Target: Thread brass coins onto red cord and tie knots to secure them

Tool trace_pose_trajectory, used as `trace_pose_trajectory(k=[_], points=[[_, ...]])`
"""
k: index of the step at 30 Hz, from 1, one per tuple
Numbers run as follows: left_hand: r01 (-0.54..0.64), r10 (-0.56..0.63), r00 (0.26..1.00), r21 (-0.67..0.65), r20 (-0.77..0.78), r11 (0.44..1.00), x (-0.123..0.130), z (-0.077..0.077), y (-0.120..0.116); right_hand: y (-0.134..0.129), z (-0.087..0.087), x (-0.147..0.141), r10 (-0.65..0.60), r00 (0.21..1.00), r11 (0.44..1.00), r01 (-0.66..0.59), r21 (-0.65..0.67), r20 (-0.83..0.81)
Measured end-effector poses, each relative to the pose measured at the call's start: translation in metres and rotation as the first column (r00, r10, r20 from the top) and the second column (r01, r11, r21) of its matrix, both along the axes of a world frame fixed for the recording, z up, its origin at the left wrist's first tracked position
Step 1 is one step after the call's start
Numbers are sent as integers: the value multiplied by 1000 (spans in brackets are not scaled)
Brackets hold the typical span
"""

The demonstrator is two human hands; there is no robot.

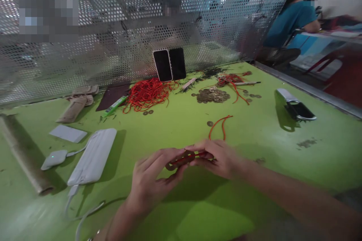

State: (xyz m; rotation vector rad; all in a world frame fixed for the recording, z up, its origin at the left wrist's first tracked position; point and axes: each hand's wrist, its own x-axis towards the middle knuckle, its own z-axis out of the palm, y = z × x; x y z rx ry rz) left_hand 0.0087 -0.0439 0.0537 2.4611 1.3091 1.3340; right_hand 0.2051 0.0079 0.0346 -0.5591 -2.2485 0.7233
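Observation:
Between my two hands, above the green table [192, 128], is a short row of round, dark brass-coloured coins [171, 166] with red cord [217, 122] running along them. My left hand [155, 175] pinches the coins at their left end. The fingers of my right hand [216, 156] are closed on the red cord at the right end of the coins. Two tails of that cord lie out on the table beyond my right hand. A single holed coin [209, 123] rests beside them. My fingers partly hide the coins and the cord.
A red cord heap [148, 94], a coin pile [212, 95] and two phones [163, 66] stand along the perforated metal screen [113, 37]. At left are a white power bank [93, 156] and a tube [25, 154]. A black-and-silver object [295, 107] lies right. A person [294, 19] sits beyond.

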Motion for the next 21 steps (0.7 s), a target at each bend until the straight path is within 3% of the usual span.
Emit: trace_pose_trajectory(k=[21], points=[[-4,4,1000,13,-8,1000,-3,0,2,1,1,-1,-26,999,999,26,19,-30]])
